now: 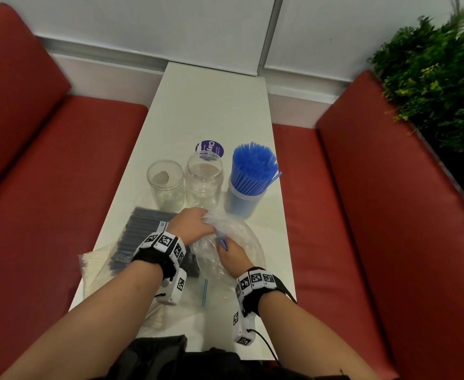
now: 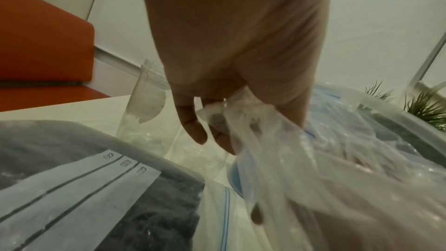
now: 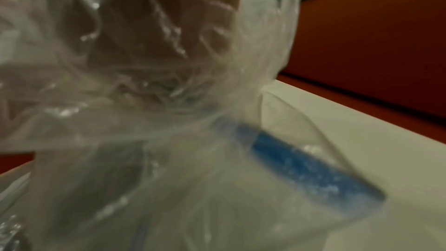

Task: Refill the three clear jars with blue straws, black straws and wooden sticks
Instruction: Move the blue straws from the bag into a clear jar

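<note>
Three clear jars stand in a row on the white table (image 1: 211, 105). The left jar (image 1: 165, 182) and the middle jar (image 1: 204, 176) hold no straws; the right jar (image 1: 248, 185) is packed with blue straws (image 1: 252, 165). In front of them my left hand (image 1: 207, 224) grips the crumpled top of a clear plastic bag (image 1: 239, 237). My right hand (image 1: 225, 246) holds the same bag lower down, by a short blue piece (image 1: 222, 242). The left wrist view shows my fingers (image 2: 193, 127) curled round bunched plastic (image 2: 241, 121). In the right wrist view, plastic (image 3: 169, 102) covers my hand, with the blue piece (image 3: 301, 163) inside.
A zip bag of black straws (image 1: 143, 237) lies left of my hands, over a bag of pale wooden sticks (image 1: 96, 267). A round purple sticker (image 1: 209, 149) sits behind the jars. Red benches (image 1: 60, 174) flank the table; a plant (image 1: 439, 78) stands at the right.
</note>
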Tool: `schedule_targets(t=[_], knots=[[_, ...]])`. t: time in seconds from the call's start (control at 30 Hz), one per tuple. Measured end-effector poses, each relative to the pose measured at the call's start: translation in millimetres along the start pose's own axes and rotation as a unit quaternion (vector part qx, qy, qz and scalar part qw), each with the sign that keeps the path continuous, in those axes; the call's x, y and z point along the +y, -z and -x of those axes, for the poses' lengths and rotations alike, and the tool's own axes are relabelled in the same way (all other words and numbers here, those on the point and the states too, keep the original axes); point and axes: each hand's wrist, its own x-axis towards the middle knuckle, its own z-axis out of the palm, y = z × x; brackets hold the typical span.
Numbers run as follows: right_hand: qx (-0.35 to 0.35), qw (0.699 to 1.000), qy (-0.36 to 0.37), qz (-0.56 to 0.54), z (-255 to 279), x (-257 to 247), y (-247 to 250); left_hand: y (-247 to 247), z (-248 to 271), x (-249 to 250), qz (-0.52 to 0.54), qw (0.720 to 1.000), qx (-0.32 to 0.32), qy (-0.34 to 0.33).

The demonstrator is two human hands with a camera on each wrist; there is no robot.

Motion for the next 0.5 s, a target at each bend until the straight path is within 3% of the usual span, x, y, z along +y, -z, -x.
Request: schedule_targets(t=[0.17, 0.23, 0.3, 0.4, 0.5], knots=[[-0.006, 0.999, -0.001, 0.032, 7.2, 8.3, -4.4, -12.2, -0.5, -5.3, 0.056, 0.994, 0.095, 0.006], [-0.010, 0.998, 0.004, 0.058, 5.9, 6.5, -3.0, -15.6, -1.1, -6.5, 0.076, 0.992, 0.104, 0.017], [-0.014, 0.999, 0.008, 0.039, 4.0, 1.3, 1.0, -14.0, -2.9, -5.9, 0.090, 0.994, 0.061, 0.007], [0.002, 0.996, -0.002, -0.094, 2.1, -8.0, 7.8, -9.9, -5.5, -1.6, 0.071, 0.997, -0.026, -0.035], [0.020, 0.989, -0.010, -0.149, -1.8, -14.5, 11.2, -11.5, -8.3, 3.0, 0.041, 0.997, -0.052, -0.047]])
